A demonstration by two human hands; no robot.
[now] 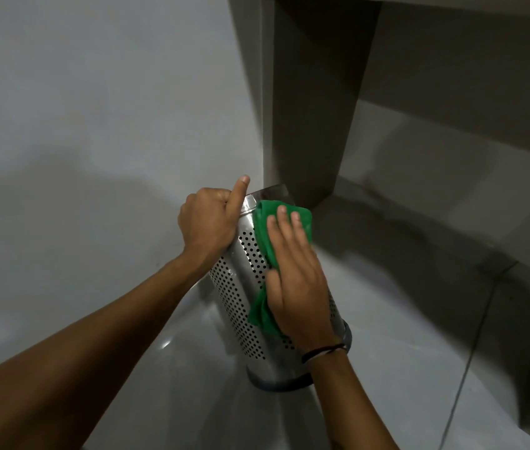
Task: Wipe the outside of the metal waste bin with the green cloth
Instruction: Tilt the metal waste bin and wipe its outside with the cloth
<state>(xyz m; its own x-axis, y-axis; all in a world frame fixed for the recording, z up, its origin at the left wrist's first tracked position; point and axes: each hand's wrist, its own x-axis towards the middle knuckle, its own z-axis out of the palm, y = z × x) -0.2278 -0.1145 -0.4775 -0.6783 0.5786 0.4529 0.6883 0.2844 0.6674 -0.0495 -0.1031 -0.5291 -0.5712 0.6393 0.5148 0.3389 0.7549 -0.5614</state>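
A shiny perforated metal waste bin (240,287) stands on the pale floor, tilted away from me. My left hand (208,222) grips its upper rim on the left, thumb pointing up. My right hand (292,271) lies flat on the bin's side and presses the green cloth (263,235) against the metal. The cloth shows above my fingers near the rim and below my thumb, lower down the side. The bin's dark base ring is partly hidden behind my right wrist.
A grey wall (78,108) rises close to the left. A brown cabinet panel (315,108) stands right behind the bin, with a low ledge (435,164) to the right. Glossy floor tiles (403,336) spread around the bin.
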